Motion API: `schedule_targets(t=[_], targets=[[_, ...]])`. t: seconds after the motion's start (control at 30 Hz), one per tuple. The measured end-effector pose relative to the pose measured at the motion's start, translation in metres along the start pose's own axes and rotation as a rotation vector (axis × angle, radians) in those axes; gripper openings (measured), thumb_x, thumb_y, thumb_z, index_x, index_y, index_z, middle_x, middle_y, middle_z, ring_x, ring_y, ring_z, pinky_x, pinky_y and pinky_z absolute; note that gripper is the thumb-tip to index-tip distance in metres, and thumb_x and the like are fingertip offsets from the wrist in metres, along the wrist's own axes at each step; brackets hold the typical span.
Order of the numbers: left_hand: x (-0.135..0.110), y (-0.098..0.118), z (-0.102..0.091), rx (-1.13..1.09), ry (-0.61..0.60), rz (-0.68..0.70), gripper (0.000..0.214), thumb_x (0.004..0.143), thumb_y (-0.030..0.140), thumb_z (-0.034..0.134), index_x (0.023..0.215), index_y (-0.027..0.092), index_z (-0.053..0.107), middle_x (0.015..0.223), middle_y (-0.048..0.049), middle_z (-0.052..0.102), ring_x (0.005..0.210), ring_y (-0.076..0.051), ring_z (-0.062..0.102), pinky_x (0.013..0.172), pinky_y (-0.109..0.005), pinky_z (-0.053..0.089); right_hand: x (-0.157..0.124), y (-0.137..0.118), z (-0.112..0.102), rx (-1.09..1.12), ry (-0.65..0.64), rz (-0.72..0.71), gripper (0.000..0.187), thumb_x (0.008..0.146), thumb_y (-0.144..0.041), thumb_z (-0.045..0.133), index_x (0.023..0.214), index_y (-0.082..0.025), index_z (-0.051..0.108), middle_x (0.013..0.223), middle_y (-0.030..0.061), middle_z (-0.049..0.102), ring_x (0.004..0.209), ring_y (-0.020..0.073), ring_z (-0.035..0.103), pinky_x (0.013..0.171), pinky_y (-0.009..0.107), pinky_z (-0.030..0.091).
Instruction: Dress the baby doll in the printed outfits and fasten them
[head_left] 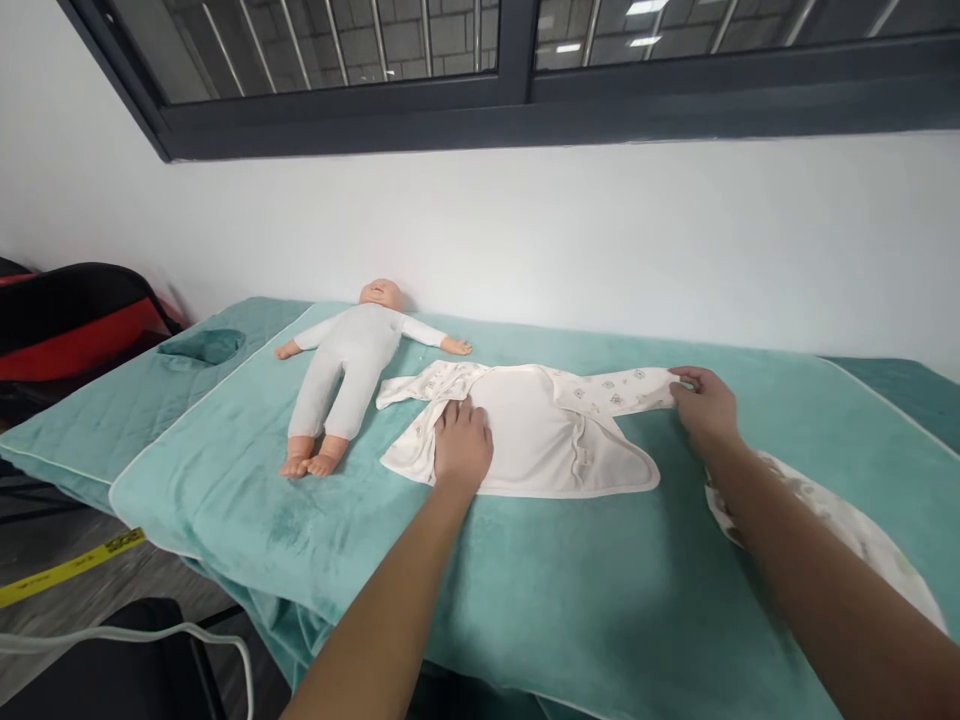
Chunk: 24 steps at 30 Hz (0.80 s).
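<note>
On the bed (pixel 585 590), a doll (pixel 358 348) lay leftmost; beside it, the left hand (pixel 463 442) pressed (closed or not, I couldn't tell) on a spread-open white shirt (pixel 532 430), perhaps to steady it, while the right hand's (pixel 705 410) grip pinched a cuff (pixel 664 390), seemingly to straighten its small-printed sleeve (pixel 622 388).

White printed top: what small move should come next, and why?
Probably the left hand should straighten the sleeve nearer the doll: it looks rumpled, while the other sleeve lies stretched out, its end pinched by the right hand.
</note>
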<state>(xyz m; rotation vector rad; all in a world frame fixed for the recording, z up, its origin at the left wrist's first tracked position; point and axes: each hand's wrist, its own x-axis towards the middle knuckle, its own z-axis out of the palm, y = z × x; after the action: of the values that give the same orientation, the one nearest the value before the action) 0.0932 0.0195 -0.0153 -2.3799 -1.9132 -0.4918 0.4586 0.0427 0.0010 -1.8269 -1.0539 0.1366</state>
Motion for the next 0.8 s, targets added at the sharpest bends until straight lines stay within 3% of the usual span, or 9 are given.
schedule_targets(t=[0.17, 0.3, 0.4, 0.47, 0.57, 0.8], targets=[[0.000, 0.000, 0.000, -0.002, -0.005, -0.010, 0.032, 0.096, 0.027, 0.038, 0.117, 0.019, 0.061, 0.151, -0.0078, 0.048, 0.137, -0.030, 0.039, 0.111, -0.048, 0.036, -0.014, -0.001, 0.002, -0.212, -0.012, -0.024, 0.041, 0.068, -0.012, 0.053, 0.106, -0.012, 0.068, 0.116, 0.0225, 0.063, 0.108, 0.0334, 0.057, 0.095, 0.044, 0.042], [0.001, 0.001, -0.001, -0.003, -0.014, -0.010, 0.032, 0.096, 0.026, 0.039, 0.118, 0.019, 0.061, 0.152, -0.0072, 0.047, 0.137, -0.030, 0.038, 0.111, -0.048, 0.035, -0.036, -0.018, 0.008, -0.321, -0.015, -0.288, 0.044, 0.078, -0.011, 0.049, 0.120, -0.012, 0.064, 0.139, 0.0215, 0.052, 0.132, 0.0338, 0.043, 0.111, 0.044, 0.031], [0.001, 0.001, -0.001, 0.000, -0.018, -0.016, 0.031, 0.096, 0.025, 0.039, 0.116, 0.020, 0.061, 0.152, -0.0069, 0.047, 0.137, -0.030, 0.038, 0.111, -0.048, 0.035, -0.053, -0.033, 0.021, -0.384, -0.220, -0.599, 0.041, 0.089, -0.019, 0.043, 0.125, -0.014, 0.062, 0.142, 0.0169, 0.054, 0.132, 0.0292, 0.046, 0.113, 0.043, 0.033], [0.001, 0.001, -0.001, 0.004, -0.016, -0.015, 0.031, 0.096, 0.025, 0.039, 0.116, 0.020, 0.062, 0.151, -0.0070, 0.047, 0.137, -0.030, 0.039, 0.111, -0.048, 0.036, -0.060, -0.038, 0.031, -0.431, -0.423, -0.680, 0.041, 0.095, -0.027, 0.038, 0.128, -0.016, 0.060, 0.141, 0.0134, 0.056, 0.132, 0.0258, 0.048, 0.113, 0.042, 0.034], [0.000, 0.001, -0.001, 0.010, -0.005, 0.001, 0.031, 0.096, 0.025, 0.039, 0.116, 0.020, 0.062, 0.151, -0.0076, 0.047, 0.136, -0.030, 0.040, 0.111, -0.048, 0.035, -0.063, -0.036, 0.039, -0.531, -0.547, -0.614, 0.046, 0.100, -0.035, 0.031, 0.133, -0.017, 0.057, 0.145, 0.0125, 0.054, 0.137, 0.0250, 0.045, 0.114, 0.045, 0.031], [-0.002, 0.000, -0.003, -0.003, -0.015, 0.006, 0.030, 0.096, 0.026, 0.039, 0.115, 0.019, 0.061, 0.151, -0.0066, 0.048, 0.136, -0.028, 0.040, 0.111, -0.047, 0.035, -0.048, -0.014, 0.023, -0.686, -0.365, -0.285, 0.055, 0.098, -0.045, 0.032, 0.137, -0.011, 0.050, 0.151, 0.0239, 0.043, 0.143, 0.0335, 0.036, 0.110, 0.059, 0.029]])
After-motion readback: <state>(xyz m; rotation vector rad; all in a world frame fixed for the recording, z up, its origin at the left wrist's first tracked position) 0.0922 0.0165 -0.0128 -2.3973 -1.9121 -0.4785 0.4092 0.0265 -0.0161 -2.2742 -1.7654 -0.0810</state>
